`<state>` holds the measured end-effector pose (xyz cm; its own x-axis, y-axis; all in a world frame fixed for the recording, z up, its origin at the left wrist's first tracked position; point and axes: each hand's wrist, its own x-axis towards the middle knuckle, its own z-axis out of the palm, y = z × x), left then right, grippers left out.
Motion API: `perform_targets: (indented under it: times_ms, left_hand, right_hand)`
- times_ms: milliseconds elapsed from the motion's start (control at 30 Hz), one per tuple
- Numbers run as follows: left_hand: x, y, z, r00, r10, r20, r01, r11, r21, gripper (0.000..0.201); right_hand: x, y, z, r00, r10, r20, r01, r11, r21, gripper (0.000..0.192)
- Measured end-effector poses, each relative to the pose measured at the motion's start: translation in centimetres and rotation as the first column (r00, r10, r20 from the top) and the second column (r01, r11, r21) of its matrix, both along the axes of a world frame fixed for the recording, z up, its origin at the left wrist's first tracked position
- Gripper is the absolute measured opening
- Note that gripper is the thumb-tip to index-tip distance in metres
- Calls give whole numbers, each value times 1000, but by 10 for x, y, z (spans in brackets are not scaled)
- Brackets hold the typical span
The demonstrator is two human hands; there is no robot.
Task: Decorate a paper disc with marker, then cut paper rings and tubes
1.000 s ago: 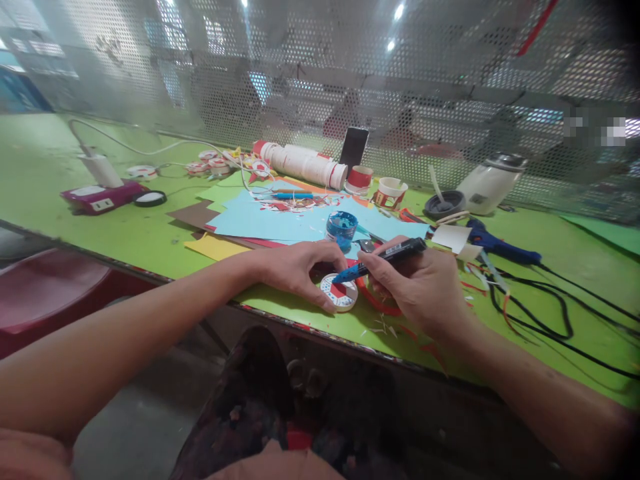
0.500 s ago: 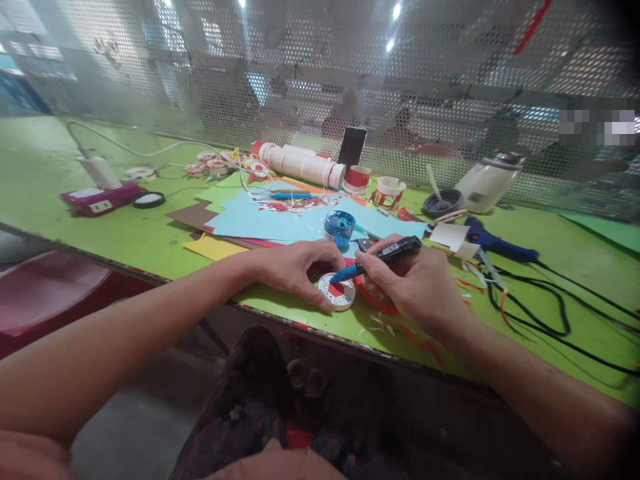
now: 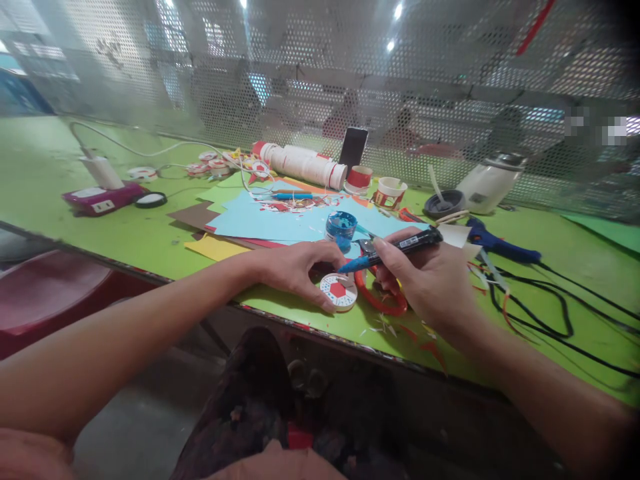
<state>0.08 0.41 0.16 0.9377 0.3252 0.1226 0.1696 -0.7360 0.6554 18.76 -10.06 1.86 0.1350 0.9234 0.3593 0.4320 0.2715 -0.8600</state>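
Observation:
Near the table's front edge lies a small round white disc (image 3: pixel 339 292) with a red hexagon in its middle and small dark and blue marks around it. My left hand (image 3: pixel 300 270) grips it by the left rim, thumb in front and fingers behind. Held between the thumb and fingers of my right hand (image 3: pixel 425 273) is a black marker (image 3: pixel 407 245), its blue tip just above the disc's upper right edge. Orange-handled scissors (image 3: pixel 383 300) lie under and beside my right hand. Behind the disc stands a small tub of blue paint (image 3: pixel 341 225).
Coloured paper sheets (image 3: pixel 240 217) with scraps and a pencil cover the middle. Paper cups (image 3: pixel 390 192), a phone (image 3: pixel 354 147) and a white bottle (image 3: pixel 493 183) stand behind. A blue glue gun (image 3: pixel 503 243) and black cords (image 3: pixel 560 293) lie right; a purple power strip (image 3: pixel 103 200) left.
The marker tip has lifted off the disc and shifted right, uncovering the red hexagon. My right hand has moved slightly up and right; my left hand keeps its place.

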Motion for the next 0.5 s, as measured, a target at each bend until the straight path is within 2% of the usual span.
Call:
perform_targets:
  times_ms: [133, 300, 500]
  left_hand:
    - [0, 0, 0, 1000, -7, 8, 7, 1000, -14, 48]
    - [0, -1, 0, 1000, -10, -1, 10, 999, -33, 45]
    - [-1, 2, -1, 1000, -27, 0, 27, 1000, 1, 46]
  right_hand:
    - [-1, -1, 1, 998, 56, -43, -57, 997, -42, 26]
    - [-1, 0, 3, 999, 55, 1, -55, 998, -29, 21]
    - [0, 2, 2, 996, 94, 9, -94, 995, -32, 15]
